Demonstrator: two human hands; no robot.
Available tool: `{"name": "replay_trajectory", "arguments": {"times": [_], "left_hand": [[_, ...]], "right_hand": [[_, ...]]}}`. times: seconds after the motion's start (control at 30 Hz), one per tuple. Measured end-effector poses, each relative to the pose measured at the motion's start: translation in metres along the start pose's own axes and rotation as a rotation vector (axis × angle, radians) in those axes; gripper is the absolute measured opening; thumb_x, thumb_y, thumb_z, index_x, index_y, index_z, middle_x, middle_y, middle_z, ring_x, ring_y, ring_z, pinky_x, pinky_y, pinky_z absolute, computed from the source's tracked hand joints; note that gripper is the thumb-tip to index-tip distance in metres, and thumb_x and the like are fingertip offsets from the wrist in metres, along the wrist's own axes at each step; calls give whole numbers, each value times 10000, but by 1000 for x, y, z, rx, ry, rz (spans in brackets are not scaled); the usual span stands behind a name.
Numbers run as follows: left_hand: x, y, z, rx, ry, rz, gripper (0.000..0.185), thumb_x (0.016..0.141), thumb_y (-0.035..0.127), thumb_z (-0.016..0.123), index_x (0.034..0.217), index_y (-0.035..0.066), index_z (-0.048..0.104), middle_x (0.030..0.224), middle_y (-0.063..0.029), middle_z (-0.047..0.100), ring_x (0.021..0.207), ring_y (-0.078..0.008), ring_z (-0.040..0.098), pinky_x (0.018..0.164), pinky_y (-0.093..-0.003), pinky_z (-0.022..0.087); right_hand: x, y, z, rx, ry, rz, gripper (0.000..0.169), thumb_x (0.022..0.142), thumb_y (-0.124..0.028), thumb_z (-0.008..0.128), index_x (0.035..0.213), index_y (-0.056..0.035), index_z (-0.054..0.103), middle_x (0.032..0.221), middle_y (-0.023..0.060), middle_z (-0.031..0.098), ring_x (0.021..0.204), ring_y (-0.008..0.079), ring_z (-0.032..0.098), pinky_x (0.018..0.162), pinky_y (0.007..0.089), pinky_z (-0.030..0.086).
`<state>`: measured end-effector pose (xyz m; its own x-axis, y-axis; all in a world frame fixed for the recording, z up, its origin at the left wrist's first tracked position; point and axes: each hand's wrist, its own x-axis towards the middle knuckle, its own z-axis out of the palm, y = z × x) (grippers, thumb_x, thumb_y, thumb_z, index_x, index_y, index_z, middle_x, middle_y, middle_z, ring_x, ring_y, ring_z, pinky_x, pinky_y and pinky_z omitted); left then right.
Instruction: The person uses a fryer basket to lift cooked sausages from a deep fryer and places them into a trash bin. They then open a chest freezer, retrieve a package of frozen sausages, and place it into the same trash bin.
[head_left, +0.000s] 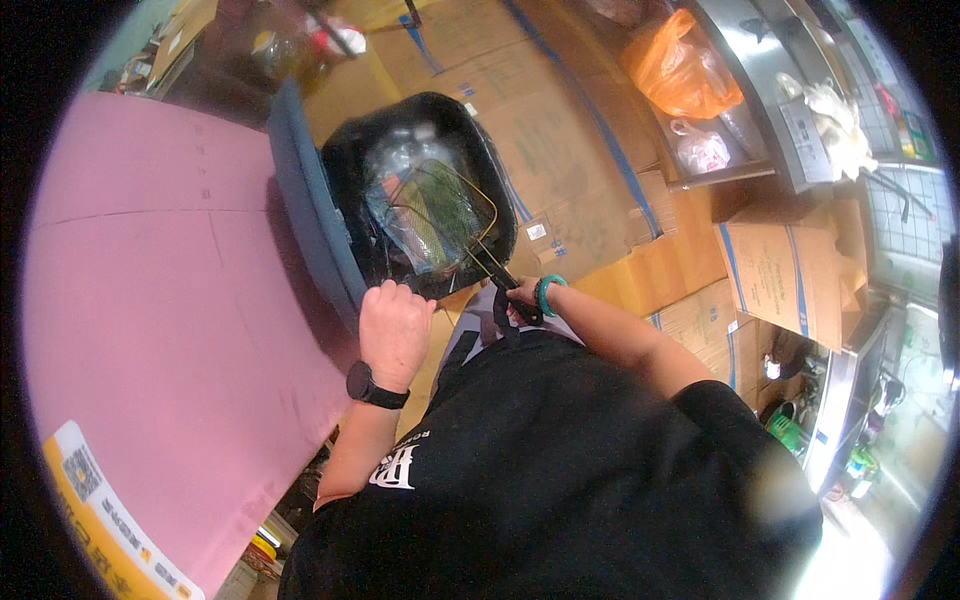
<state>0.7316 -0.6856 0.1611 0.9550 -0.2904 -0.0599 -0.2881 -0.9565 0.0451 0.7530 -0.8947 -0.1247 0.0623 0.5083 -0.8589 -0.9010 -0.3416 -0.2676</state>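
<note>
My right hand (529, 292) grips the black handle of a wire-mesh strainer basket (480, 196). The basket reaches into a black bin (487, 146), over crumpled plastic packaging (394, 176). Green matter (448, 199) shows through the mesh; whether it lies in the basket or under it is unclear. My left hand (394, 322) is curled into a fist at the bin's near left corner. Its fingertips are hidden, so I cannot tell whether it grips the rim. A blue-grey panel (311, 187), perhaps the lid, stands on edge along the bin's left side.
A pink tabletop (165, 300) borders the bin on the left. Flattened cardboard (547, 150) covers the floor. To the right are a shelf with an orange plastic bag (682, 67) and a white bag (699, 148), and a cardboard box (787, 270).
</note>
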Motion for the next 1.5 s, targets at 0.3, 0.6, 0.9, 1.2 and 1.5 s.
{"name": "replay_trajectory", "arguments": {"times": [0.3, 0.6, 0.9, 1.2, 1.5], "left_hand": [[24, 16, 2, -109, -102, -82, 143, 656, 202, 611, 637, 82, 535, 655, -53, 485, 721, -203, 472, 669, -322, 361], [48, 48, 38, 287, -317, -268, 161, 704, 224, 546, 623, 85, 545, 652, -62, 510, 741, -213, 483, 697, -340, 358], [98, 106, 88, 383, -683, -239, 151, 699, 164, 501, 594, 139, 606, 670, -58, 594, 742, -204, 530, 692, -319, 334], [135, 129, 201, 503, -1019, 103, 263, 812, 195, 415, 888, 146, 661, 906, -11, 637, 885, -195, 566, 705, -322, 384], [197, 114, 216, 63, -1098, -25, 246, 772, 179, 447, 893, 131, 656, 980, -67, 617, 904, -239, 578, 727, -398, 425]], "right_hand": [[-3, -29, -37, -134, 35, 68, 242, 848, -127, 478, 1045, -17, 391, 724, 153, 561, 630, 286, 599, 485, 444, 513], [-23, -38, -115, -615, -16, -142, 489, 816, -249, 540, 1233, -81, 348, 876, 129, 598, 715, 211, 589, 566, 319, 474], [-109, -74, -312, -438, 184, -13, 357, 837, -218, 499, 1157, -83, 417, 844, 120, 608, 645, 188, 594, 523, 303, 475], [-147, -111, -397, -239, 367, -9, 274, 848, -188, 486, 1101, -93, 437, 939, 159, 597, 732, 253, 614, 591, 359, 511], [-128, -187, -426, -268, 316, -36, 257, 851, -208, 471, 1085, -103, 447, 907, 150, 601, 743, 256, 609, 595, 365, 491]]}}
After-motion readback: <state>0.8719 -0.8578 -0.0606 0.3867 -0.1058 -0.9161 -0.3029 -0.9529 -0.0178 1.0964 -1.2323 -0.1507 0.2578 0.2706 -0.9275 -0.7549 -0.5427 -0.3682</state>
